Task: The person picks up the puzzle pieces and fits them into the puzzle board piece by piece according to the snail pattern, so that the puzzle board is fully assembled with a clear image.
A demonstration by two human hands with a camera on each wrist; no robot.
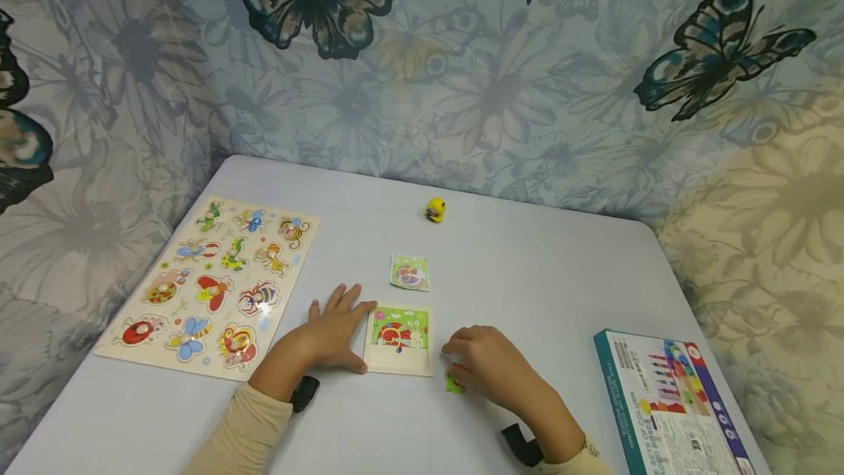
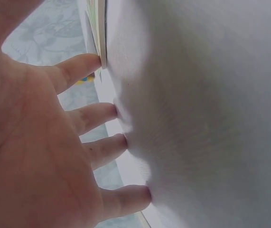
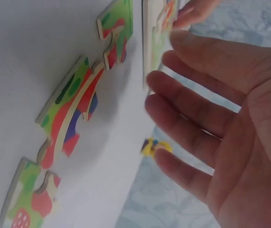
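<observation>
On the table, the tray lies flat, picture above, bare wood below. The left hand, fingers spread, has its index finger at the left edge, a good brace against sliding. To its right lie loose pieces by the right hand, whose fingers curve loosely, holding nothing; best, probably, to pinch one by its edges and match outlines before pressing. Beyond are the card and duck.

"What's on the white table?"

"Insect board left, box right. Between them, a shallow puzzle tray, loose pieces, a picture card and a yellow toy duck."
</observation>
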